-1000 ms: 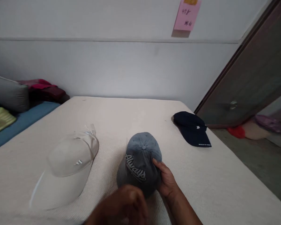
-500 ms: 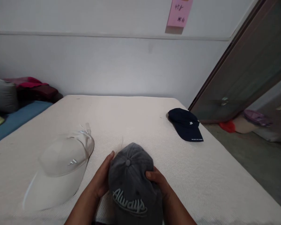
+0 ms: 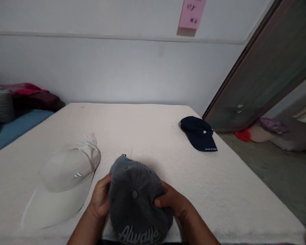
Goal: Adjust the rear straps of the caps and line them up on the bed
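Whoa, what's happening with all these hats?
Somebody is holding the gray cap in both hands, the left hand on one side and the right hand on the other. Its "Always" lettering is nearest the person. The white cap lies on the pale cloth to the left, and the navy cap lies farther off to the right.

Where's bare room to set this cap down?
The cover is bare at far middle, left of the navy cap, and between that cap and the right hand. Crowded: near left to centre, white cap, left hand and gray cap close together.
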Demonstrator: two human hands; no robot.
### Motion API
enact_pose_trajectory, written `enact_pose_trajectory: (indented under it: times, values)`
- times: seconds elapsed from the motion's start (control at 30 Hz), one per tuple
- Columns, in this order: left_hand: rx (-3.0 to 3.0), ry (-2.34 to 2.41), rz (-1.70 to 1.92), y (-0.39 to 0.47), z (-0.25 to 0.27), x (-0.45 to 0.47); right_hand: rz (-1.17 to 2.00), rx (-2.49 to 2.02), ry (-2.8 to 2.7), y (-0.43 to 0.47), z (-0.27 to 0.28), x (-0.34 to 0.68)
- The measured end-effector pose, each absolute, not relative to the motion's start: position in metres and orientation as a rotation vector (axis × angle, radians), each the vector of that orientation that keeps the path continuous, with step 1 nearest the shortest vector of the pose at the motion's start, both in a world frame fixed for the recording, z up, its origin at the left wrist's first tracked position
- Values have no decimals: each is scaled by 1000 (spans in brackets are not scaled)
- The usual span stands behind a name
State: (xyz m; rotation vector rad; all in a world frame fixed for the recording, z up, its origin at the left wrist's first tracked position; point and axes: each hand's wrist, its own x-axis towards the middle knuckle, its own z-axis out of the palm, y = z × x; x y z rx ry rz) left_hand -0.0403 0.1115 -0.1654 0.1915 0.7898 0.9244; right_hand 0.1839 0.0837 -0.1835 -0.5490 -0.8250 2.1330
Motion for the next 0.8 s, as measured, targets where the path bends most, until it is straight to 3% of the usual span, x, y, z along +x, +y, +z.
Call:
enact_pose_trajectory:
  times: [0.17, 0.37, 0.67, 0.8]
  values:
    - [405, 746, 888, 97, -165, -39, 2072, -436, -646, 84, -183, 183]
    - [618, 683, 590, 90, -160, -30, 1998, -479, -544, 87, -182, 190]
    - [635, 1014, 859, 112, -163, -25, 1688, -619, -425, 97, -176, 202]
    - [559, 916, 909, 120, -162, -20, 1656, -638, -445, 102, -168, 211]
